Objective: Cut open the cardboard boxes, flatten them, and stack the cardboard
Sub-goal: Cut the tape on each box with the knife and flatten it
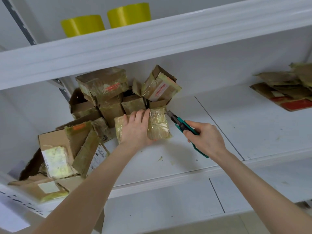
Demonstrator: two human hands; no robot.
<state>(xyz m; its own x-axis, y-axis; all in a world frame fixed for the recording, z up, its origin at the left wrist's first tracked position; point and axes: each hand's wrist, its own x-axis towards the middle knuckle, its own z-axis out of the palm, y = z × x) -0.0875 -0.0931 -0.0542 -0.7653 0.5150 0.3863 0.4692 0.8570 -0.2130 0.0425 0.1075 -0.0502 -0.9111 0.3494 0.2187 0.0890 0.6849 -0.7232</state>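
Observation:
A small tape-wrapped cardboard box (158, 125) lies on the white shelf (211, 132). My left hand (136, 129) lies over its top with fingers curled round the far edge, holding it. My right hand (205, 137) grips a green utility knife (183, 126), whose blade tip points at the box's upper right corner, just beside it. Behind and to the left stands a pile of several taped boxes (104, 92), some torn open. A stack of flattened cardboard (287, 92) lies at the far right of the shelf.
Two rolls of yellow tape (82, 25) stand on the upper shelf (152, 43), which overhangs the work area. Opened boxes (64, 152) crowd the shelf's left front edge. Small scraps dot the shelf surface. A lower shelf (168, 200) shows below.

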